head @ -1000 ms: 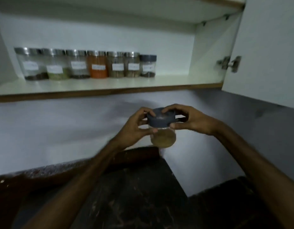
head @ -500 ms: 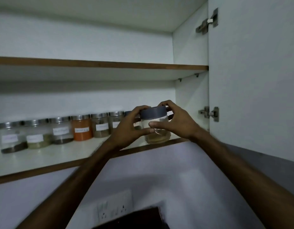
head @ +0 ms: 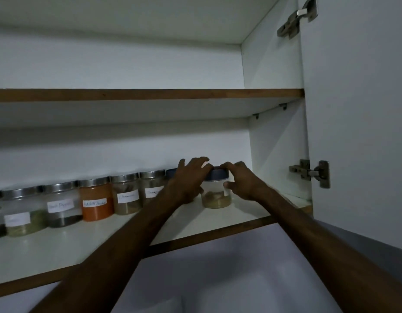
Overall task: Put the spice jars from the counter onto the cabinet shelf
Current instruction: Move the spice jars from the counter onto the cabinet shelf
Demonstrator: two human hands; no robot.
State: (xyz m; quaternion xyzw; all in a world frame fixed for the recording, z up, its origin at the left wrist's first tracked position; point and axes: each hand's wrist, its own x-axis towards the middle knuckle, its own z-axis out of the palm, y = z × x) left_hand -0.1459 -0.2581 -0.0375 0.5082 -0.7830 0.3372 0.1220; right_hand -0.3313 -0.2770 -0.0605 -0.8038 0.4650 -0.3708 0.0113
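Left hand (head: 191, 178) and right hand (head: 241, 182) grip the jar (head: 216, 195) at 9 and 3 o'clock, probably to seat it upright on the shelf (head: 60, 249).

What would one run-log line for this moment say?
action: placing | object: clear jar, dark grey lid | hands: left hand, right hand holding | spot: white cabinet shelf, right of steel-lidded jar row

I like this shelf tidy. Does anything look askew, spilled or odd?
Nothing stands out. The labelled jars stand upright in a row on the shelf, lids on, no spill. The left hand and right hand hold the dark-lidded jar upright at the right end.
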